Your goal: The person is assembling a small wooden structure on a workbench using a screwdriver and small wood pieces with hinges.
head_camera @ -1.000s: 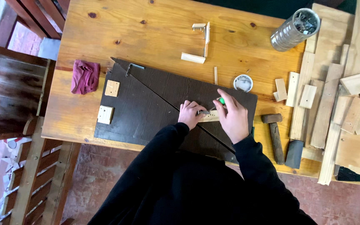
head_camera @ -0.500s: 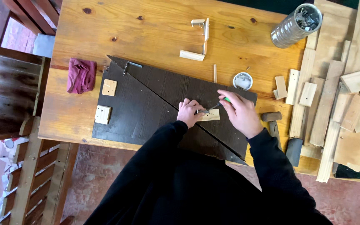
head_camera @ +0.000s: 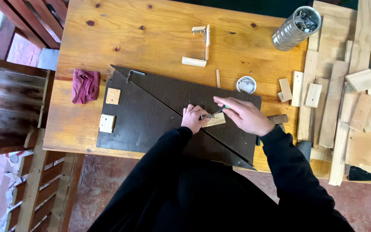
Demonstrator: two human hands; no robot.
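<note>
A person in black sleeves leans over a pine worktop [head_camera: 159,34], where a dark board [head_camera: 151,116] lies flat with a long diagonal seam running across it. Near the middle of the board, just on that seam, sits a small pale wood block [head_camera: 215,120]. The left hand [head_camera: 193,119] is curled closed at the block's left end, fingers pinning it down. The right hand [head_camera: 245,115] is wrapped shut around a slim green-handled tool [head_camera: 220,110], its tip resting at the block's top edge; the tool's kind is too small to tell.

The block looks light, stiff and dry, apt to skate on the smooth board unless pressed flat; its short ends seem the safest hold, clear of the tool's tip.

Two more blocks [head_camera: 110,109] lie at the board's left edge, a red rag [head_camera: 85,85] just beyond. Right of the board, offcuts [head_camera: 344,103] pile up; a metal can [head_camera: 295,28] lies above them, a small round tin [head_camera: 246,84] just off the board's top edge.
</note>
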